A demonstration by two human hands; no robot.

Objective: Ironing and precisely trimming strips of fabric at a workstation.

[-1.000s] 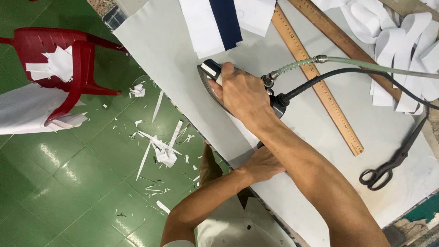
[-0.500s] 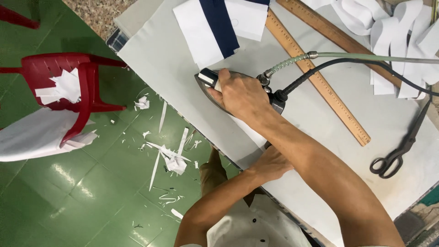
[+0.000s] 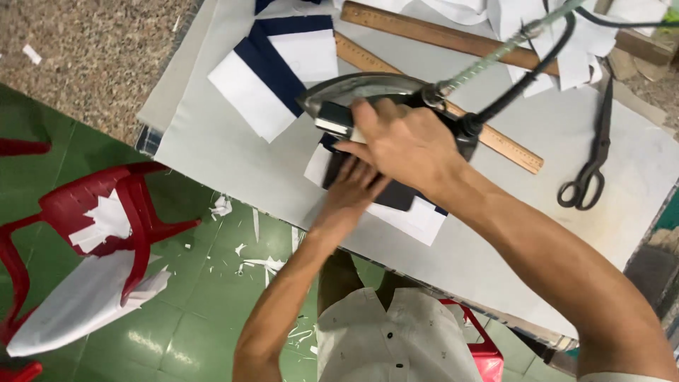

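Note:
My right hand (image 3: 403, 145) grips the handle of a steel iron (image 3: 368, 92), tilted up off the grey padded table (image 3: 226, 170); a black cord and a green hose run from its rear. My left hand (image 3: 351, 189) lies flat on a dark and white fabric piece (image 3: 396, 205) just under the iron, fingers spread. A second piece of white cloth with a navy stripe (image 3: 272, 71) sits further back on the table.
Two wooden rulers (image 3: 438, 32) lie across the table's far side, black scissors (image 3: 590, 170) at right, white cloth pieces (image 3: 559, 42) behind. A red plastic chair (image 3: 120, 205) with white fabric stands on the green floor at left, scraps scattered around.
The iron has lifted and tilted off the table. My left hand came up from the table's edge and now presses a dark and white fabric piece under the iron.

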